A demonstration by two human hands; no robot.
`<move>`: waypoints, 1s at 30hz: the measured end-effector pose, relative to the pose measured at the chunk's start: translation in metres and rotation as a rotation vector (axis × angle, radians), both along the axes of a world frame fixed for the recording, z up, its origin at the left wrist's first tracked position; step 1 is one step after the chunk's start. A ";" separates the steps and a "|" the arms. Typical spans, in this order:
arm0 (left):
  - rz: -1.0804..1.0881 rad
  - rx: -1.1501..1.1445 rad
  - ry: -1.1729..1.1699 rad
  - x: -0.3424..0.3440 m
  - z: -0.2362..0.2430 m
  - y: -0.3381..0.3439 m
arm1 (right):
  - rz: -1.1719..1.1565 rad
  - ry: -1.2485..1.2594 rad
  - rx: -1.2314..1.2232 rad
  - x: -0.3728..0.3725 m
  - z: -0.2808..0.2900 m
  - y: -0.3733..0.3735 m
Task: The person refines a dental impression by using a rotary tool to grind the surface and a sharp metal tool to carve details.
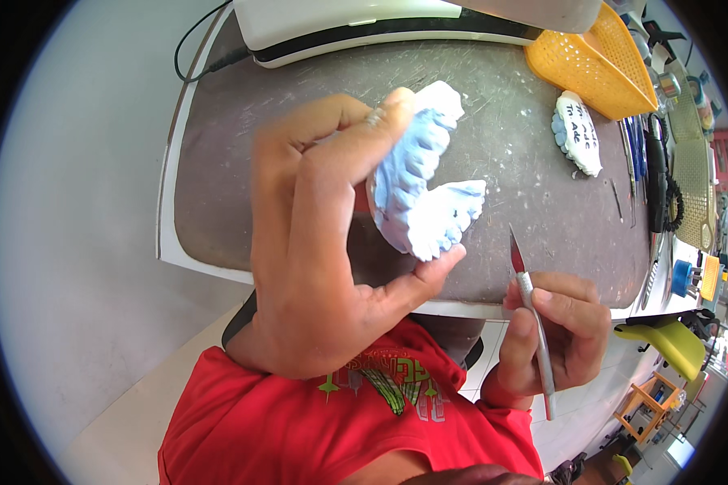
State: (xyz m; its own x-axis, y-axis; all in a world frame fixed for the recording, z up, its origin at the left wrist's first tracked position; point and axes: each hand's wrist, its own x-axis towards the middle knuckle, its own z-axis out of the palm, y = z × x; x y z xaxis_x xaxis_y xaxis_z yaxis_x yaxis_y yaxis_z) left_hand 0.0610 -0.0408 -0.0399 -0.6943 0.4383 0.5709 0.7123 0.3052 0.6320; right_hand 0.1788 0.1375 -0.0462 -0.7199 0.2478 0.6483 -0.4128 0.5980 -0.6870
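Raised over the bench mat, a horseshoe-shaped dental plaster cast [412, 178], pale blue with white patches, shows a row of tooth shapes. My left hand [319, 218] grips it from the left, with fingers at its upper end and thumb at its lower edge. In my right hand [562, 327] is a craft knife [535, 323] with a slim silver handle, pinched between thumb and fingers. Its pointed blade angles up and stands apart from the cast. A second white and blue dental cast [577, 135] with handwriting on it rests at the right of the mat.
The brown mat [283, 162] covers the bench. A white and black device [380, 28] stands at the back, its black cable [188, 48] at left. A yellow perforated basket [594, 61] sits back right. Slim tools [635, 149] and a black handpiece [659, 174] lie along the right edge.
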 end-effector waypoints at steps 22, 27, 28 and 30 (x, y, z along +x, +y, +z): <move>0.066 0.009 0.001 -0.004 0.000 0.003 | -0.020 -0.032 -0.086 -0.005 0.003 -0.006; 0.058 -0.038 -0.015 -0.005 0.002 0.002 | 0.000 -0.018 -0.085 -0.001 0.001 0.000; 0.048 -0.033 -0.014 -0.005 0.002 0.002 | -0.012 -0.019 -0.070 -0.002 0.001 0.000; 0.061 -0.108 0.000 -0.004 0.006 0.002 | -0.024 -0.017 -0.058 -0.003 0.001 0.000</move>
State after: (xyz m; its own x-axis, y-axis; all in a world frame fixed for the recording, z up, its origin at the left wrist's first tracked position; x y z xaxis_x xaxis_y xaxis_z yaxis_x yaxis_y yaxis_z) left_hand 0.0568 -0.0385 -0.0336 -0.7212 0.4542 0.5230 0.6907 0.4138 0.5930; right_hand 0.1754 0.1371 -0.0455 -0.7241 0.3022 0.6200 -0.3866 0.5667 -0.7276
